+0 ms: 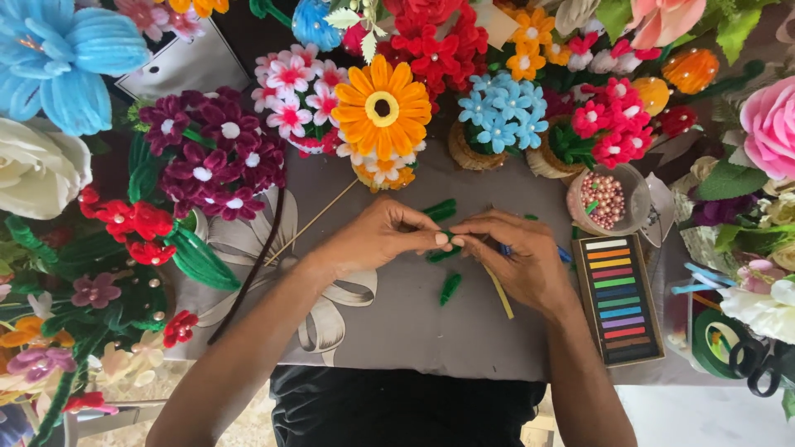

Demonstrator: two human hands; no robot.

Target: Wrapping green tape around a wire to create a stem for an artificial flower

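1. Nearest the person, both forearms reach forward over a grey cloth (pixel 414 331) printed with a pale bow, and the two hands meet near its middle.

2. The left hand (pixel 377 236) is curled nearly shut, thumb and fingertips pinched on a small green chenille piece (pixel 445 251). The right hand (pixel 517 252) comes in from the other side, also almost closed, its fingertips pinching the same piece, so the fingertips of both hands touch. A blue strand shows at the edge of the right hand; I cannot tell how it is held.

3. The green chenille piece lies between the two hands, directly at their fingertips. Its long axis runs roughly left to right, slanting down toward the left hand. Both hands are equally near; neither has to travel to reach it.

4. Just below the hands, a loose green leaf piece (pixel 450 287) lies on the cloth, apart from them, and a yellow stick (pixel 499 291) runs out from under the right hand. Another green piece (pixel 440 209) lies just beyond the left hand.

5. To the right, near the right wrist, a box of coloured chalk sticks (pixel 623 298) lies flat; beyond it stands a cup of pink beads (pixel 607 199).

6. Farthest off, an orange chenille flower (pixel 382 107), a pot of blue flowers (pixel 502 116) and a purple bunch (pixel 215 157) ring the work area.
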